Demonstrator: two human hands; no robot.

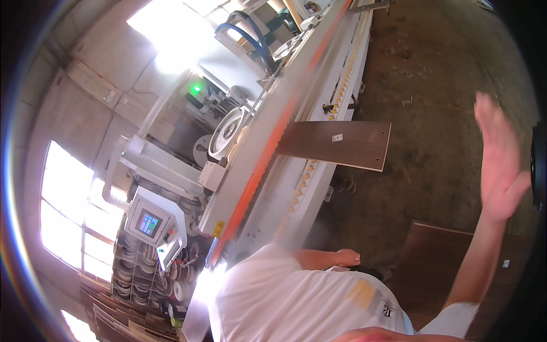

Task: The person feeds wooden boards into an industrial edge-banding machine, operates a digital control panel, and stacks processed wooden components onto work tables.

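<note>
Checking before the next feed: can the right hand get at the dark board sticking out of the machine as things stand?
Probably yes, with a reach. The right hand is raised, open and empty, apart from the dark board lying on the machine's conveyor; only bare floor shows between them.

right hand [501,165] raised open and empty, left hand [346,257] low near long machine [296,142], dark brown panel [336,144] resting on its conveyor

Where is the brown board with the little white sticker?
In the head view, the brown board sticks out from the right side of the long white machine, above the concrete floor, left of the raised right hand.
</note>
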